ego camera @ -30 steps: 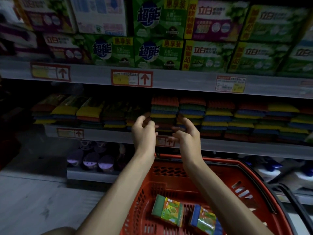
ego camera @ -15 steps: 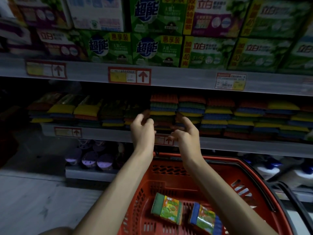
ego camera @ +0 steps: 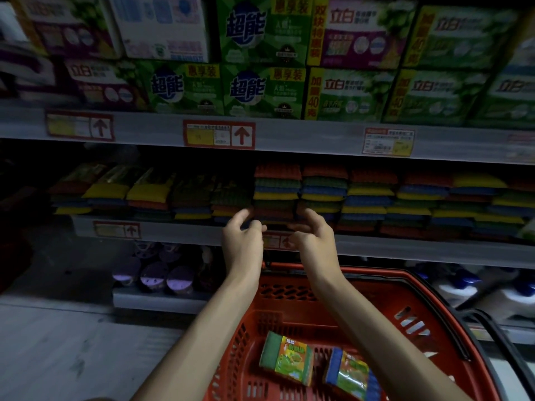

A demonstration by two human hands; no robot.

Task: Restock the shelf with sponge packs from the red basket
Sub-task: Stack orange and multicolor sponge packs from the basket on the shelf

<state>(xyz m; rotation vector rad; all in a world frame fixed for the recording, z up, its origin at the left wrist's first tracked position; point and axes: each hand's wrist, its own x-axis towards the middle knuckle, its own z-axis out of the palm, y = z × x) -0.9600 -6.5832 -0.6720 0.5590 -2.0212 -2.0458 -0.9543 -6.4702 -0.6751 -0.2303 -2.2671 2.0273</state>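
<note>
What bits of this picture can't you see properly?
Head view:
- Price tag: mostly hidden behind left hand and right hand.
- Left sponge stacks: wrappers too dark to read.
- Red basket: near side cut off by bottom edge.
- Whether fingertips touch the middle stack: too dark.

I read 超能 and 惠享装 on the green boxes (ego camera: 260,91) of the top shelf, and 立白 on the neighbouring boxes (ego camera: 353,94), whose yellow strips said 加量40克. The shelf-edge tags (ego camera: 219,134) carried up arrows. Print on the sponge packs (ego camera: 285,357) was too small to read.

Probably a shop: price-tagged shelves (ego camera: 289,137).
</note>
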